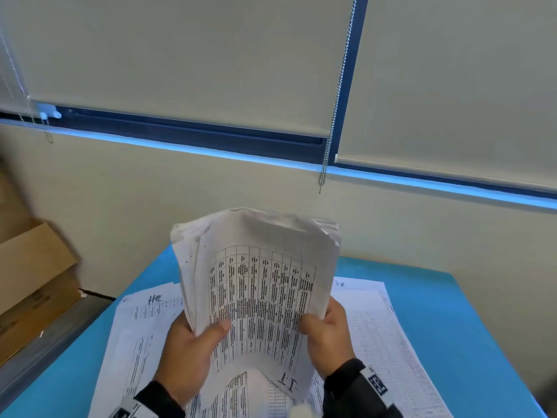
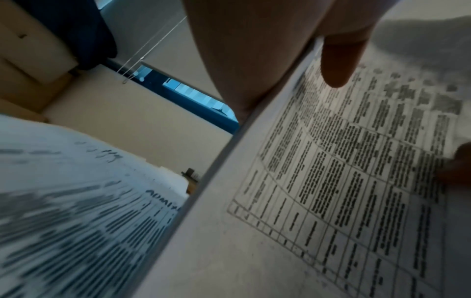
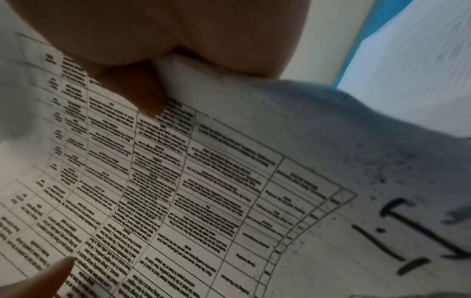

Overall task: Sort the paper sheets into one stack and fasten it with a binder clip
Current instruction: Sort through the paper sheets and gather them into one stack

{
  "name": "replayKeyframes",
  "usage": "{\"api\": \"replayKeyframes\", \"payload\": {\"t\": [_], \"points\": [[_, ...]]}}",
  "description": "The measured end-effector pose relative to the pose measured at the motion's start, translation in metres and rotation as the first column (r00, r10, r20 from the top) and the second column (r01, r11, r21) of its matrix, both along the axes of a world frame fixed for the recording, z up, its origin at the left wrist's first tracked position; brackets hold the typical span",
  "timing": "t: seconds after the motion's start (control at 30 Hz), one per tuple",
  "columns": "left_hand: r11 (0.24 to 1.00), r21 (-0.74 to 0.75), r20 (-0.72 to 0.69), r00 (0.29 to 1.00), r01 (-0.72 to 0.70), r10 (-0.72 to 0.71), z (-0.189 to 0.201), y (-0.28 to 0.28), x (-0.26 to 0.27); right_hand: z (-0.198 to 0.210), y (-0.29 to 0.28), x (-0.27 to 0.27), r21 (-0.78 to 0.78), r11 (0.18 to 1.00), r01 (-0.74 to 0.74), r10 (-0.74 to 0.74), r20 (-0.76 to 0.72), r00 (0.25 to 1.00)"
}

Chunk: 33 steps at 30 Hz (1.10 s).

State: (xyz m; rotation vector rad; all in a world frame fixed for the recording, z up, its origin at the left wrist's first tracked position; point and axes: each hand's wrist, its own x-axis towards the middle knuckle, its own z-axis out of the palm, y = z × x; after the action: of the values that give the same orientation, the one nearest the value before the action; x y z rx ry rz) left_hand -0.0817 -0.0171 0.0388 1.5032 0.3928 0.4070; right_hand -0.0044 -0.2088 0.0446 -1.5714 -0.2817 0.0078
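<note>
we hold the bundle of paper sheets [image 1: 259,285] upright above the blue desk [image 1: 428,300], over more printed sheets [image 1: 379,327] lying spread on it. our left hand [image 1: 187,354] grips the bundle's left edge, thumb on the front page and the fingers hidden behind; our right hand [image 1: 328,336] pinches the right edge the same way. we judge the bundle light but floppy: its top droops and the lower part bows toward us, so it is best held by both side edges near the bottom. both wrists are raised, palms facing each other. no binder clip shows.
</note>
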Motion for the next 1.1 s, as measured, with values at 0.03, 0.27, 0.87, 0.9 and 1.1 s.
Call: {"api": "replayKeyframes", "payload": {"t": [0.03,0.27,0.87,0.9,1.1], "points": [[1.0,-0.025,-0.002,1.0,0.0,0.0,-0.002,0.002,0.0,-0.003,0.0,0.001,-0.013,1.0,-0.008,0.007,-0.003,1.0],[0.998,0.014,-0.1,0.993,0.066,-0.064,-0.029,0.005,0.001,-0.026,-0.01,0.0,-0.159,0.983,-0.088,0.073,-0.1,0.992],[0.916,-0.392,-0.176,0.984,-0.081,0.011,-0.075,0.064,0.046,-0.018,-0.075,0.105,-0.796,0.579,-0.177,0.062,-0.174,0.983],[0.917,-0.387,-0.198,0.98,-0.1,0.023,-0.08,0.065,0.049,-0.021,-0.078,0.113,-0.854,0.49,-0.177,0.045,-0.178,0.983],[0.915,-0.398,-0.287,0.956,-0.062,-0.06,-0.101,0.085,0.069,-0.035,-0.068,0.154,-0.964,0.184,-0.191,0.039,-0.187,0.982]]}}
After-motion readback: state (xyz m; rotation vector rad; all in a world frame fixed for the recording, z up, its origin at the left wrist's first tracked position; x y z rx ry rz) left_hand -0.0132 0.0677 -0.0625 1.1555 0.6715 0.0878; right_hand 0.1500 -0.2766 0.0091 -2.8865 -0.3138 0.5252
